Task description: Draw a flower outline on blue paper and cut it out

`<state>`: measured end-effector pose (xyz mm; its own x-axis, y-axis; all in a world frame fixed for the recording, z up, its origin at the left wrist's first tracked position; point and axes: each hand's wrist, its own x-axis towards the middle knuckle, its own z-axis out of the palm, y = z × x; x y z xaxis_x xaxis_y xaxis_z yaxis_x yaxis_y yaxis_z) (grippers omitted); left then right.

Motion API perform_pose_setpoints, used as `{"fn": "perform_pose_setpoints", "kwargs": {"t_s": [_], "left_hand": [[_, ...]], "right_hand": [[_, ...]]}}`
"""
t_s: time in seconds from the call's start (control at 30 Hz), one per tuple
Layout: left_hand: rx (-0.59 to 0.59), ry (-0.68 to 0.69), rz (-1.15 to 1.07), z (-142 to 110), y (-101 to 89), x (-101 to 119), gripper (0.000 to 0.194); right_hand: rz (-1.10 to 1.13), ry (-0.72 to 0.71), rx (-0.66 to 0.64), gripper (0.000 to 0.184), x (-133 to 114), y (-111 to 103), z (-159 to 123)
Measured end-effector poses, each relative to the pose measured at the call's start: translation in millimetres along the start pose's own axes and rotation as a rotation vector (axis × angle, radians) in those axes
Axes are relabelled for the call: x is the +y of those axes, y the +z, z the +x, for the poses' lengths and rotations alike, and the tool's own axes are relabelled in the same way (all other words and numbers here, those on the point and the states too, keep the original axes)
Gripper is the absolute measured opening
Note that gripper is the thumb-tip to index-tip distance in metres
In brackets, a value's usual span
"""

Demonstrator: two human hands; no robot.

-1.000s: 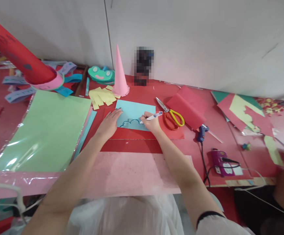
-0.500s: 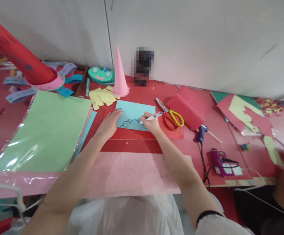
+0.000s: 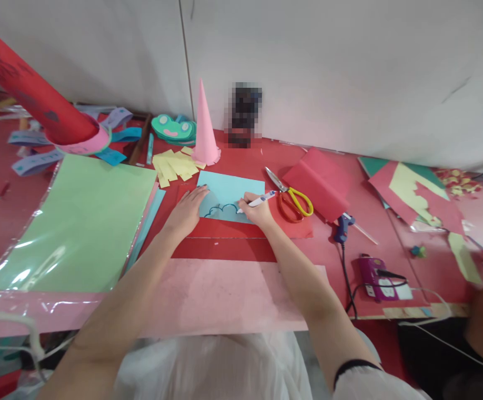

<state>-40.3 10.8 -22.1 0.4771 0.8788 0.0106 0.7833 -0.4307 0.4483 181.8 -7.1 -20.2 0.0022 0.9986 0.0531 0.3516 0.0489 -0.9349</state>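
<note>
A small light-blue rectangular paper sheet (image 3: 235, 186) lies flat in the middle of the pink-red desk (image 3: 375, 230), on top of a larger bright-red paper sheet (image 3: 225, 248). A dark teal scalloped line runs along its near side from the left.

The left hand (image 3: 189, 210) is laid out flat, fingers extended and close together, their tips on the sheet's left edge; it presses but grips nothing. The right hand (image 3: 257, 211) is closed around a slim white marker pen with a blue-marked end (image 3: 265, 197), thumb and fingers pinching it low near the tip, which points left at the line's right end.

The blue sheet looks very light and thin, stiff enough to lie flat yet easy to crease, and probably apt to slide over the smooth red paper beneath. Flat pressure at a side edge, clear of the line, should suit it better than a pinch; fresh ink might smear under a finger. The pen should be light, rigid and smooth, best taken by its barrel just behind the tip.

Just right of the right hand lie metal scissors with red and yellow handles (image 3: 302, 195), heavier-looking and best lifted by the loops.
</note>
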Motion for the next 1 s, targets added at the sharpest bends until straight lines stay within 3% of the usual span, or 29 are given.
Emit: {"fn": "perform_pose_setpoints", "kwargs": {"t_s": [0.57,0.73,0.87,1.0], "left_hand": [[0.007,0.023,-0.001,0,2.8,-4,0.063],[0.014,0.039,0.043,0,3.6,-7,0.066],[0.004,0.054,0.127,-1,1.3,-2,0.065],[0.027,0.0,0.231,-3,-1.5,11,0.055]], "right_hand": [[0.132,-0.007,-0.019,0.036,9,0,2],[0.229,-0.038,0.201,0.039,12,-2,5],[0.024,-0.078,0.42,0.042,2,-8,6],[-0.216,-0.159,0.381,0.03,-9,-19,-6]]}}
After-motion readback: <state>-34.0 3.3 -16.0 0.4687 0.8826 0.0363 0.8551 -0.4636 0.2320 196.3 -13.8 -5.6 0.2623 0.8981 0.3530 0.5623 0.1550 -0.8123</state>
